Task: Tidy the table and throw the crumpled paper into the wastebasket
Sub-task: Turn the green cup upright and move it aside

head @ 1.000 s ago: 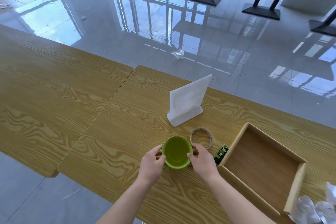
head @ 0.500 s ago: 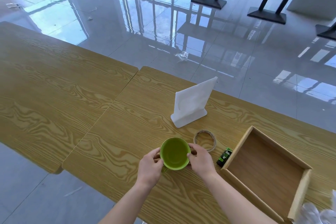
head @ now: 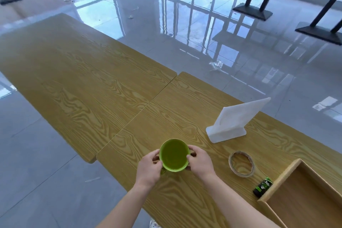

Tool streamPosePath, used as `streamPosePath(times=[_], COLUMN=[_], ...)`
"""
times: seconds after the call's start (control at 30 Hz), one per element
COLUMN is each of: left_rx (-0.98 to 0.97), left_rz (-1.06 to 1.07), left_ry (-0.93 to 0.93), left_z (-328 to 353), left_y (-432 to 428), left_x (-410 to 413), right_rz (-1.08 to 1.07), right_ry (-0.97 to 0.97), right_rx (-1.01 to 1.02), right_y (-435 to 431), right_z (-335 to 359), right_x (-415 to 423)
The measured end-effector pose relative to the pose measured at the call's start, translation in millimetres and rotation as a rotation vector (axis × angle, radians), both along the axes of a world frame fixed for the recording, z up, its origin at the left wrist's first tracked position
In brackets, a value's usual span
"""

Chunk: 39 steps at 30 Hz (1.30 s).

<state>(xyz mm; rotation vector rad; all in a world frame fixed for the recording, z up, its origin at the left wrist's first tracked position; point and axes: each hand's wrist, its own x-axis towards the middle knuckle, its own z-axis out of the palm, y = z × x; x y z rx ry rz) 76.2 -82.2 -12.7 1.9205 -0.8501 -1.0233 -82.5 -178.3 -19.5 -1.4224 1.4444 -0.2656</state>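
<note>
Here, the green bowl is clasped at the wood-grain desk's near edge, left grip and right grip curled round its rim. Right of the bowl are set a tape ring, white stand and wooden tray; beyond it glossy floor is seen.

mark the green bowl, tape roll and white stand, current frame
green bowl (head: 174, 155), head view, inner bottom of the bowl
tape roll (head: 230, 163), head view, left side of the ring
white stand (head: 240, 114), head view, middle of the slanted panel
</note>
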Motion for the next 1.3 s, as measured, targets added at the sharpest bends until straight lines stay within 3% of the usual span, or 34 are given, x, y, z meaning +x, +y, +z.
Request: streamPosePath(times=[0.67,1.3], left_rx=[-0.006,-0.019], left_rz=[0.157,0.161], left_ry=[-0.042,-0.001], left_z=[-1.7,6.1], left_y=[6.2,8.9], left_x=[132.8,172.7], right_rz=[0.066,0.07], right_ry=[-0.042,-0.059], right_rx=[0.039,0.047], right_y=[-14.2,-12.0], right_z=[-6.4,-14.2], right_x=[150.7,190.6])
